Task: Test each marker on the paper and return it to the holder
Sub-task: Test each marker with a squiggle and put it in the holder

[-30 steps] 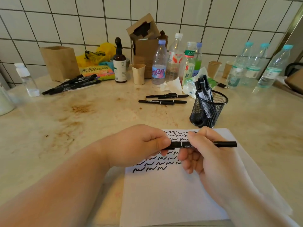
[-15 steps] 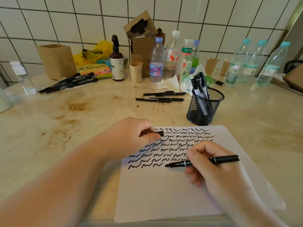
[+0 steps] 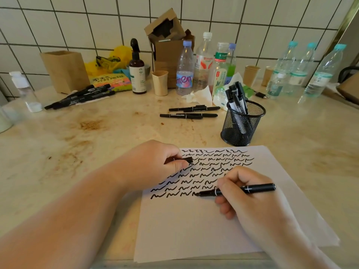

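A white sheet of paper (image 3: 194,230) lies at the counter's front edge, its upper half covered in rows of black squiggles. My right hand (image 3: 246,193) grips an uncapped black marker (image 3: 252,189), with the tip touching the paper at the end of the lowest row. My left hand (image 3: 155,164) rests on the paper's left edge and pinches the marker's black cap (image 3: 187,159). Behind the sheet stands a black mesh holder (image 3: 242,123) with several markers in it. Several loose black markers (image 3: 190,112) lie to the left of the holder.
More thick black markers (image 3: 81,96) lie at the back left beside a brown box (image 3: 65,70). Along the tiled wall stand a dark spray bottle (image 3: 137,72), paper cups (image 3: 160,82), plastic bottles (image 3: 184,70), a cardboard box (image 3: 167,45) and tissue (image 3: 200,95). Further water bottles (image 3: 297,72) stand at the right.
My hands pulled the cap off the marker. My left hand moved left with the cap, and my right hand lowered the marker tip onto the paper at the bottom row.
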